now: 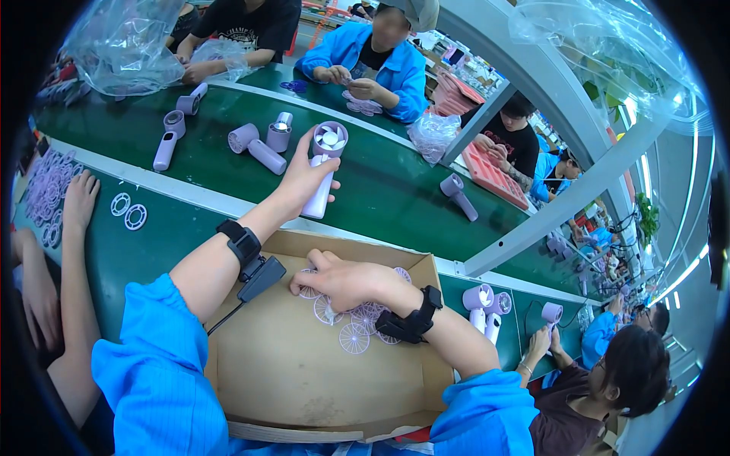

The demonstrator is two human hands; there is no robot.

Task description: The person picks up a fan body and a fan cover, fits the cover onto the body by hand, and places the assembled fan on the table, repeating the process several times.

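Observation:
My left hand (298, 176) is wrapped round the handle of a lilac and white handheld fan (317, 195), held upright above the green belt. Its round head faces me, with white blades bare and no cover over them. My right hand (342, 283) reaches into a shallow cardboard box (277, 372), its fingers bent down and closed at the edge of a lilac fan grille (308, 292). Several more round spoked grilles (354, 338) lie loose under and beside that hand. My palm hides part of the pile.
On the green conveyor belt (365, 194) lie several lilac fans (266, 156). More fans (487, 300) stand right of the box. A neighbour's arm (80, 220) rests at the left by a heap of lilac rings (49, 186). A grey metal post (563, 186) slants across the right. Co-workers sit opposite.

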